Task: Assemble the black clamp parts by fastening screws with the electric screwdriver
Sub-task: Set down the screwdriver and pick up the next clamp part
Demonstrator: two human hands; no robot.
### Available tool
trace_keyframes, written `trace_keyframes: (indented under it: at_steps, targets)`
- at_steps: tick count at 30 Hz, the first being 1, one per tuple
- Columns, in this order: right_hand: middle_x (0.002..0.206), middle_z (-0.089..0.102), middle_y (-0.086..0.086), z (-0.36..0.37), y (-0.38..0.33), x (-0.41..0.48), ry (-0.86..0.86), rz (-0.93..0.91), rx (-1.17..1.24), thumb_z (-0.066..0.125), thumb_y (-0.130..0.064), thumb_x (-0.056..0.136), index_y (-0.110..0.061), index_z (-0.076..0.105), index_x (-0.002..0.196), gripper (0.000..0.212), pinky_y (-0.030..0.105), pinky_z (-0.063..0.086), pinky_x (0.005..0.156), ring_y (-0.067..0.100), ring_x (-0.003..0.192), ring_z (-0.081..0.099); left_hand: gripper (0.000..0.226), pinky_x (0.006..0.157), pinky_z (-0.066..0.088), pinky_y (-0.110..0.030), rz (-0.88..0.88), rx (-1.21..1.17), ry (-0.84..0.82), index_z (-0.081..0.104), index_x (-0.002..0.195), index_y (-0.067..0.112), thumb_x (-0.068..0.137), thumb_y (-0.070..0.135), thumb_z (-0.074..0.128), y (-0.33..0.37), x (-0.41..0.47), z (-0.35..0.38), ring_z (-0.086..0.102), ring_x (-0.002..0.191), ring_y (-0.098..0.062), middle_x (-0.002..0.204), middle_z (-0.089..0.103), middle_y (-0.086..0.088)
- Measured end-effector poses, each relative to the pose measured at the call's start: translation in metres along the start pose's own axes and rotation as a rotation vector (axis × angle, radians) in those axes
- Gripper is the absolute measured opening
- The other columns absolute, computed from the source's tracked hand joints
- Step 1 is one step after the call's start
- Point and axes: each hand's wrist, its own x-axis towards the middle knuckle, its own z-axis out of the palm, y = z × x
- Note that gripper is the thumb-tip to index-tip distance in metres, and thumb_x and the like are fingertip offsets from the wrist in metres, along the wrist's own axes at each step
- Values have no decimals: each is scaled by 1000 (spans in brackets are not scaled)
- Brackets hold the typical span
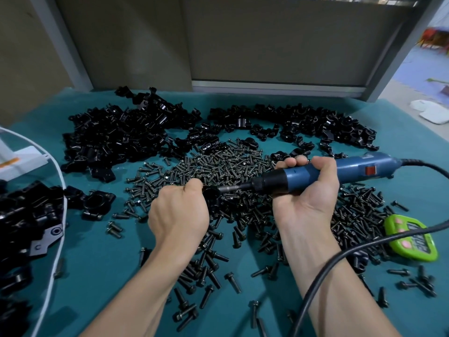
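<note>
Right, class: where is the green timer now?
Head view, right side: the green timer lies on the table beside loose screws, by the black cord.

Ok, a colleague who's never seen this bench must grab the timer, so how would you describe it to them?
On the teal table, follow the spread of dark screws to its right edge. The timer lies there, crossed by the black power cord. It is the only bright green thing, with pink buttons, among dark parts.

Glossy black clamp parts [116, 139]; dull dark-metal screws [218, 166]; matt teal table cover [102, 259]; blue plastic screwdriver [328, 171].
</note>
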Motion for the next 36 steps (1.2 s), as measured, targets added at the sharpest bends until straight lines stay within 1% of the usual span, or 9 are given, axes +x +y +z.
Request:
trace_keyframes:
  at_steps: [8, 13, 16, 20, 24, 29, 31, 33, 36]
  targets:
    - [75, 55, 4, 3, -2, -3, -113, 1, -40, 61, -2, 86, -14, 47, 107, 28, 34, 55, 70, 21, 63, 56, 47, 56, 30, -37, -52, -15, -8, 37, 57, 14, 95, 39, 50, -2, 6, -1, 42, 58, -24, 60, 48, -5]
    - [72, 55, 4, 6, -6, -4, -186, 42, -63, 57, -1, 88, -12, 53, 95, 14, 31, 54, 68, 19, 61, 54, 46, 57, 30, -38, -79, -101, -48, 34, 55, 21, 90, 40, 56, -3, 7, -3, 38, 57, -23, 56, 45, 2]
    - [71, 54, 3, 5, -15, -3, -184, 109, -39, 56, -1, 82, -11, 56, 92, 14, 30, 50, 69, 19, 60, 52, 48, 61, 28, -39, -105, -254, -159, 31, 49, 24, 84, 38, 60, 0, 14, -8, 30, 59, -20, 46, 31, 13]
    - [72, 55, 2, 5, -27, -5, -115, 181, -85, 60, 0, 79, -10, 54, 101, 25, 29, 51, 69, 16, 58, 52, 31, 71, 29, -44, -179, -501, -91, 44, 61, 23, 80, 44, 56, -2, 28, -16, 36, 65, -21, 59, 42, 6]
    - [70, 58, 6, 10, -18, -8, 0, 203, -422, 65, -4, 86, -13, 51, 103, 24, 34, 54, 62, 19, 57, 56, 44, 63, 31, -41, -95, -517, 1, 43, 58, 22, 80, 58, 54, -4, 22, -13, 38, 55, -17, 53, 41, 5]
    - [75, 65, 8, 11, -8, -12, -173, 189, -799, 60, -6, 91, -14, 51, 127, 38, 36, 59, 62, 23, 65, 66, 62, 52, 27, -31, 125, -301, 11, 39, 55, 28, 94, 76, 39, -8, 13, -10, 32, 40, -9, 44, 35, 11]
    - [78, 68, 9, 10, -7, -11, -217, 64, -1041, 61, -10, 98, -26, 49, 133, 41, 37, 59, 60, 24, 63, 68, 52, 47, 33, -29, 174, -273, 27, 53, 62, 36, 95, 75, 43, -8, 11, -8, 44, 45, -4, 51, 50, 14]
    - [86, 70, 4, 6, -7, -10, -190, -54, -1309, 63, -24, 99, -38, 42, 144, 52, 40, 61, 60, 19, 64, 70, 27, 53, 39, -14, 189, -308, 20, 63, 75, 56, 93, 73, 52, -6, 11, -9, 57, 62, 11, 76, 65, 33]
    - [82, 66, -10, 1, -9, -14, -105, -289, -1812, 63, -41, 89, -42, 20, 159, 82, 25, 49, 44, 8, 55, 66, 6, 67, 44, -13, 225, -404, -15, 67, 89, 56, 91, 62, 66, -8, 14, -7, 62, 86, 14, 95, 67, 37]
